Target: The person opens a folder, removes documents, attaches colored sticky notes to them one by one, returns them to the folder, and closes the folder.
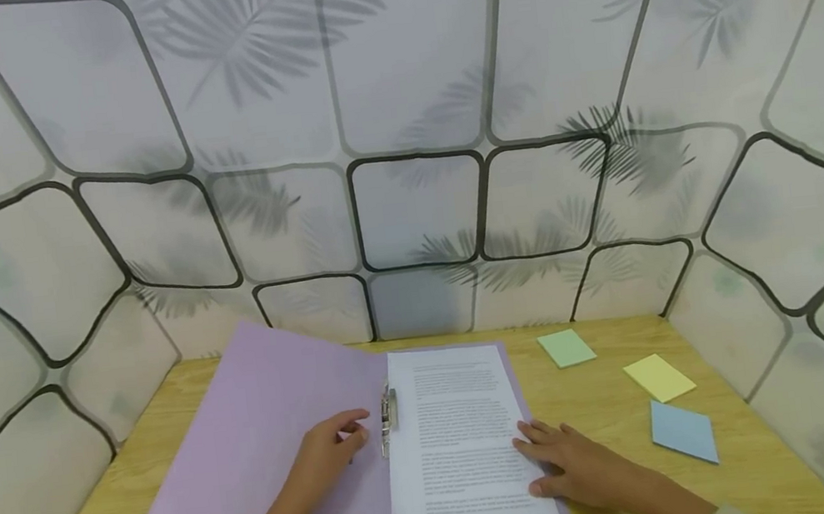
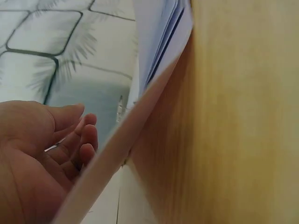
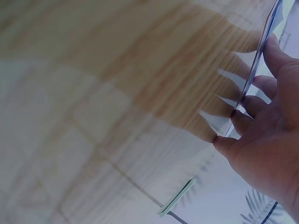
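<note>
A purple folder (image 1: 271,422) lies spread on the table, its left cover tilted up off the tabletop. Printed sheets (image 1: 468,427) are stacked on its right side, beside the metal clip (image 1: 387,427) at the spine. My left hand (image 1: 324,452) is over the left cover, just left of the clip, fingers loosely bent and nothing in them; the left wrist view shows that hand (image 2: 44,144) beside the cover's edge. With spread fingers, my right hand (image 1: 573,462) rests at the right edge of the sheets. In the right wrist view its fingertips (image 3: 238,116) touch that edge.
To the right are three sticky-note pads: green (image 1: 567,348), yellow (image 1: 660,377) and blue (image 1: 683,431). A patterned white wall covering (image 1: 422,206) encloses the wooden table (image 1: 593,397) at the back and both sides.
</note>
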`<action>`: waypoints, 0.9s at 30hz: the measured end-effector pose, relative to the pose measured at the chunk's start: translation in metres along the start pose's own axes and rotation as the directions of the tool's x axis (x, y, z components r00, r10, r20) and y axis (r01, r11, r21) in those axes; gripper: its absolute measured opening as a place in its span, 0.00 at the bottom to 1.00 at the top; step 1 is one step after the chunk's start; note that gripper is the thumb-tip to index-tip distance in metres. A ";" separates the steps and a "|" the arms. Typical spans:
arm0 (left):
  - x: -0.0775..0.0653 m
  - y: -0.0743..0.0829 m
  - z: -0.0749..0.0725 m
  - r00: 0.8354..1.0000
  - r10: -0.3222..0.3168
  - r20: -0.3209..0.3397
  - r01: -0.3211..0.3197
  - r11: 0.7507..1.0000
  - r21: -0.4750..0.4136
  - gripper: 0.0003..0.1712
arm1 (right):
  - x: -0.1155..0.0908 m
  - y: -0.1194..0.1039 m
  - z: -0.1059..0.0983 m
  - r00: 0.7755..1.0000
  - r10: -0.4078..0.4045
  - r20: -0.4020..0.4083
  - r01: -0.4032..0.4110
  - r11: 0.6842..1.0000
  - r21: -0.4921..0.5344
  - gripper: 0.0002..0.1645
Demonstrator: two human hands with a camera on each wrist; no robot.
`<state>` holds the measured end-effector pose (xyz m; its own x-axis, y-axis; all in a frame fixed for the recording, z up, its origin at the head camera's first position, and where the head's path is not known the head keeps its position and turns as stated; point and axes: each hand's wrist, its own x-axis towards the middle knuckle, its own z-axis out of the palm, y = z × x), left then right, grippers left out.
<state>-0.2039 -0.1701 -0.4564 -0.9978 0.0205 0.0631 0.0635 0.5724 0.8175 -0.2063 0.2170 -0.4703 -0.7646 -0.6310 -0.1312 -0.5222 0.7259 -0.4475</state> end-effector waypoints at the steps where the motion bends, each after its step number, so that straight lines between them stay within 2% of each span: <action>1: -0.010 0.001 -0.003 1.000 -0.013 0.007 0.013 1.000 -0.014 0.17 | 0.000 0.000 0.000 1.000 -0.001 0.000 0.001 1.000 -0.002 0.46; 3: -0.031 0.003 -0.011 0.998 -0.057 0.024 0.058 0.997 -0.050 0.16 | 0.001 0.001 -0.001 1.000 -0.001 0.001 0.001 1.000 -0.006 0.46; 6: -0.059 0.003 -0.021 0.994 -0.111 0.015 0.112 0.992 -0.062 0.16 | 0.002 0.001 -0.001 1.000 -0.004 0.004 0.004 1.000 0.000 0.46; 11: -0.091 -0.003 -0.027 0.981 -0.182 -0.061 0.180 0.983 -0.024 0.15 | 0.004 0.002 -0.004 1.000 -0.005 0.004 0.005 1.000 -0.002 0.46; 13: -0.099 -0.008 -0.028 0.977 -0.200 -0.071 0.200 0.980 -0.014 0.15 | 0.004 0.004 -0.004 1.000 -0.005 0.005 0.005 1.000 -0.005 0.46; 17: -0.112 -0.029 -0.029 0.981 -0.193 -0.039 0.193 0.981 0.010 0.20 | 0.002 0.006 -0.002 1.000 -0.018 0.012 0.018 1.000 0.012 0.46; 20: -0.119 -0.040 -0.029 0.974 -0.224 -0.038 0.225 0.974 0.036 0.24 | 0.001 0.005 0.000 1.000 -0.027 0.015 0.026 0.999 0.021 0.46; 24: -0.124 -0.044 -0.027 0.951 -0.301 -0.077 0.301 0.953 -0.005 0.27 | 0.001 0.005 0.002 1.000 -0.028 0.005 0.028 0.999 0.024 0.47; 27: -0.124 -0.041 -0.027 0.952 -0.294 -0.081 0.294 0.956 -0.012 0.28 | 0.002 0.004 0.003 0.999 -0.034 0.002 0.034 0.999 0.029 0.47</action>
<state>-0.0824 -0.2181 -0.4826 -0.9674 -0.2148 -0.1341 -0.2325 0.5433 0.8067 -0.2091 0.2180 -0.4751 -0.7457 -0.6558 -0.1177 -0.5367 0.6959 -0.4772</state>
